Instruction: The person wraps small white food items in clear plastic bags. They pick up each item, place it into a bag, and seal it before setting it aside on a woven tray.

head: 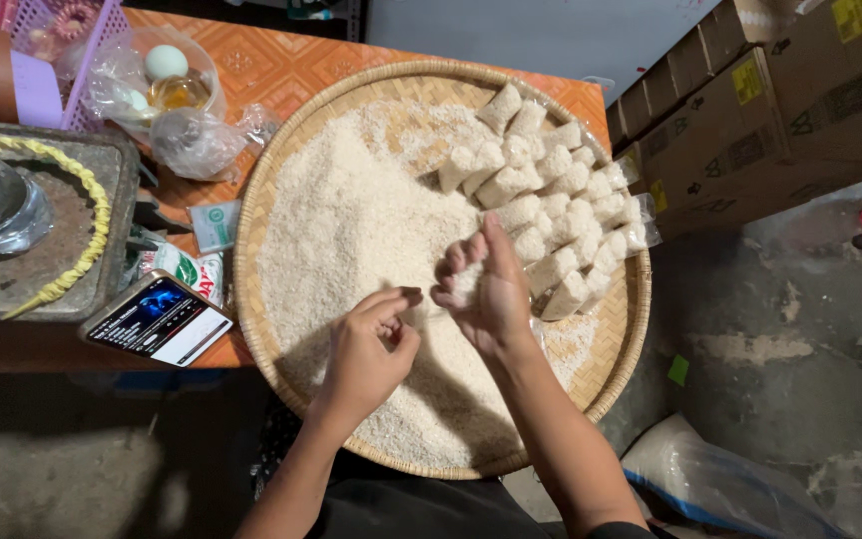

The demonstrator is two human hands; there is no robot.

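a person's two bare hands work over a wide woven bamboo tray [251, 215] filled with white breadcrumbs [351, 230], seen from above. the right hand [486, 289] is held near the middle of the tray, fingers curled loosely around a pale crumb-covered piece [466, 281] that rests in the palm; the grip is cupped rather than tight. the left hand [371, 344] hovers just beside it, toward the tray's near edge, fingertips pinched together, and whether they hold any crumbs cannot be told.

along the tray's right edge, from the far side round toward the near side, lie rows of coated pieces [551, 195], packed touching one another on a clear plastic sheet [641, 235]. judging from that stack, a good share of the coating looks finished, with one piece in hand; no uncoated pieces show anywhere in view, so how many are left cannot be judged. the crumb bed covers most of the tray's left and near parts.

the tray sits on an orange patterned table [281, 65]. at the table's far left corner stands a clear container with eggs [167, 75], with crumpled plastic bags [197, 140] beside it. a phone [157, 319] with a lit screen lies at the near left edge. cardboard boxes [770, 100] are stacked beyond the table's right edge.
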